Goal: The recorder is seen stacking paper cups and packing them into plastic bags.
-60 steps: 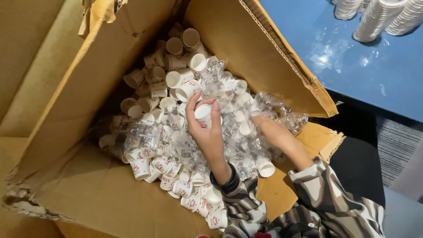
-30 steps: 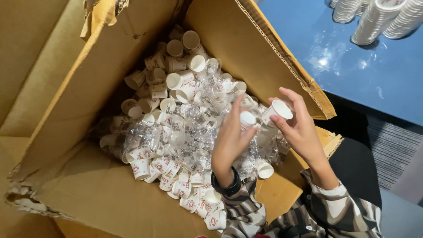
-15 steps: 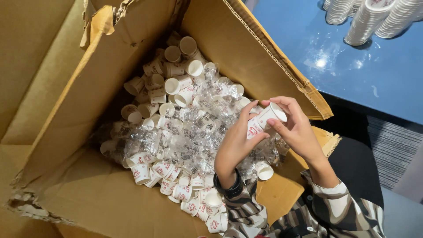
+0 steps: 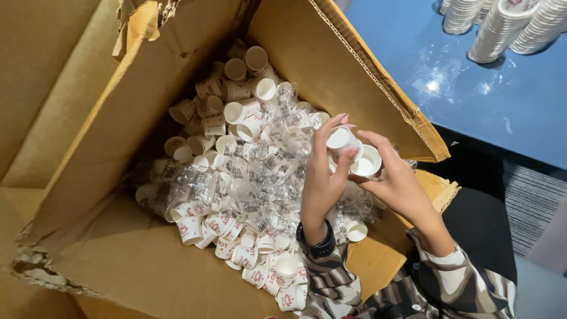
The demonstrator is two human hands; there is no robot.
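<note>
A big open cardboard box holds a heap of small white paper cups with red print, mixed with crumpled clear plastic wrap. My left hand is raised over the heap and pinches one small white cup by its rim. Right beside it, my right hand holds a second small cup, open mouth toward me. The two cups nearly touch. A dark band sits on my left wrist, and both sleeves are striped.
A blue table lies to the right of the box, with tall stacks of white cups at its far edge. The box flap rises between the heap and the table. Grey carpet shows at the lower right.
My left hand lifted off the heap with a cup and my right hand came up with another. Both hands met above the box's right side; the cups now sit apart, one in each hand.
</note>
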